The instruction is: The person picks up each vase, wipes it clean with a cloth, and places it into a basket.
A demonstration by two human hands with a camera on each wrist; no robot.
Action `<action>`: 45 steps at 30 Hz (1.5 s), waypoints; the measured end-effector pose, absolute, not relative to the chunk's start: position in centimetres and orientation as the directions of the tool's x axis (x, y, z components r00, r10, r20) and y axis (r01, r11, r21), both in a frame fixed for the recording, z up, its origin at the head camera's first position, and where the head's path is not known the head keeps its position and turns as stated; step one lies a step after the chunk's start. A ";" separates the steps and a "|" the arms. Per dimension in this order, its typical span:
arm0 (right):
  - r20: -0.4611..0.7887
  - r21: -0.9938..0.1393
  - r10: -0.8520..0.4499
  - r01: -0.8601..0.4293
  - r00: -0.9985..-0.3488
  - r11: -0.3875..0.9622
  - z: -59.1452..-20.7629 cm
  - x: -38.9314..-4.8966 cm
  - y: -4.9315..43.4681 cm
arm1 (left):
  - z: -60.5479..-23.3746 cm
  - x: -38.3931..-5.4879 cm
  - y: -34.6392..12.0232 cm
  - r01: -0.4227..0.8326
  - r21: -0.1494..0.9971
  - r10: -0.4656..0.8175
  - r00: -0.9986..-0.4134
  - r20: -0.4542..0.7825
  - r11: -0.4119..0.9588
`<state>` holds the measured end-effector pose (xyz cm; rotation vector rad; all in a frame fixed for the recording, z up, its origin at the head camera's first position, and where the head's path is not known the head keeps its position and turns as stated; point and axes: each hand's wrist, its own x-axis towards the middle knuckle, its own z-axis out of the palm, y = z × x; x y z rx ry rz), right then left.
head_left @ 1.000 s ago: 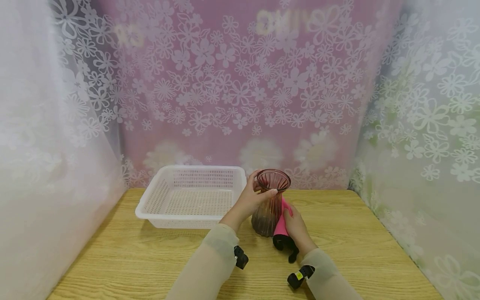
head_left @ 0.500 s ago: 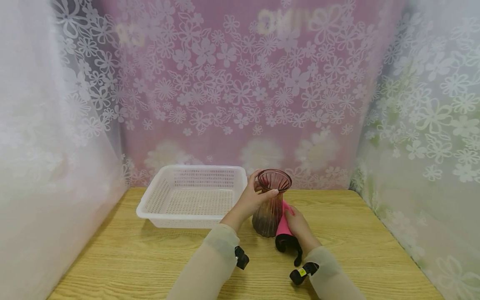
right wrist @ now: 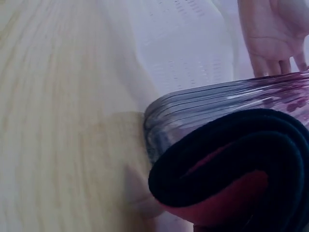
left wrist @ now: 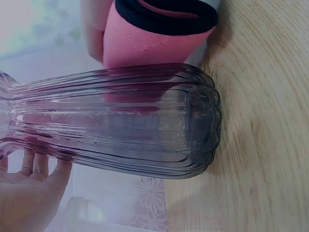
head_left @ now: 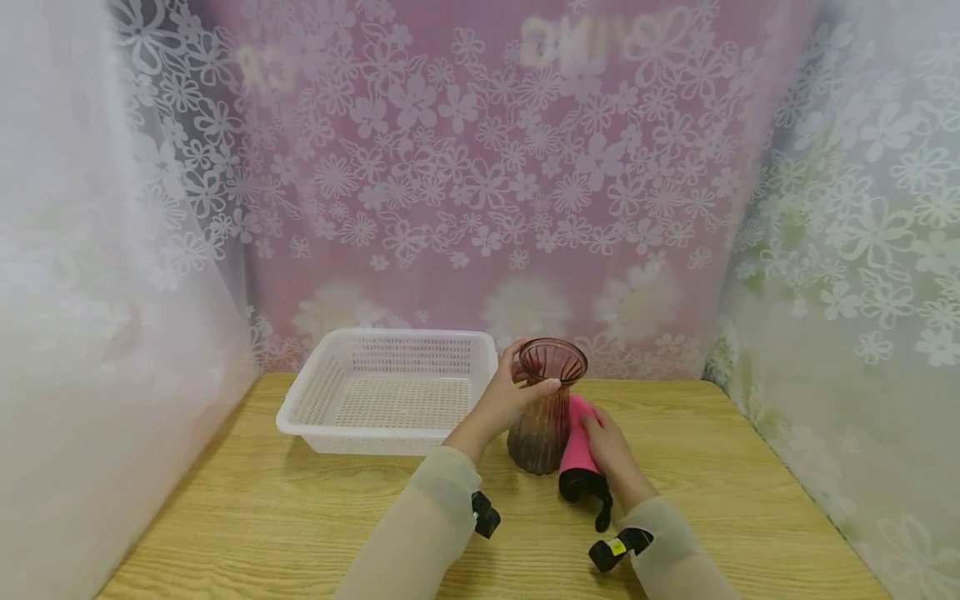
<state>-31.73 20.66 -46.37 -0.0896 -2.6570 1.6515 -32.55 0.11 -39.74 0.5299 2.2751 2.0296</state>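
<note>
A ribbed glass vase (head_left: pixel 538 437), reddish at the flared top and smoky grey lower down, stands on the table, tilted slightly. My left hand (head_left: pixel 501 404) grips its neck, thumb on the near side just below the rim. To the right of the vase, my right hand (head_left: pixel 613 454) holds a folded pink cloth (head_left: pixel 577 446) with black edging. In the left wrist view the cloth (left wrist: pixel 149 46) lies along the vase's side, and part of its pink shows through the glass. The right wrist view has the rolled black edge (right wrist: pixel 285 145) in front of the vase (right wrist: pixel 193 113), hiding much of it.
A white perforated plastic basket (head_left: pixel 412 444) stands left of the vase, close to my left hand. The wood-grain table (head_left: pixel 300 517) reaches back to a pink flowered curtain (head_left: pixel 450 208). Pale flowered sheets hang at both sides. A small black device is strapped to each wrist.
My right hand and the pink cloth have shifted a little to the right along the vase's side. My left hand keeps its grip on the neck, and the whole view has drifted slightly.
</note>
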 end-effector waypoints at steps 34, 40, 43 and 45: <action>0.123 -0.954 0.185 -0.065 -0.975 0.294 -40.4 -28.9 21.4 | -40.0 -32.9 0.2 0.225 0.971 0.280 -0.940 0.193 0.083; 0.218 -0.950 0.208 -0.159 -0.954 0.268 -39.9 -28.8 21.2 | -40.0 -33.0 0.3 0.215 0.973 0.276 -0.943 0.185 0.081; 0.240 -0.952 0.209 -0.187 -0.948 0.242 -39.6 -28.7 21.0 | -39.9 -32.9 0.2 0.213 0.974 0.278 -0.943 0.183 0.079; 0.250 -0.954 0.208 -0.204 -0.946 0.219 -39.4 -28.6 20.8 | -39.9 -32.9 0.2 0.211 0.974 0.278 -0.943 0.182 0.079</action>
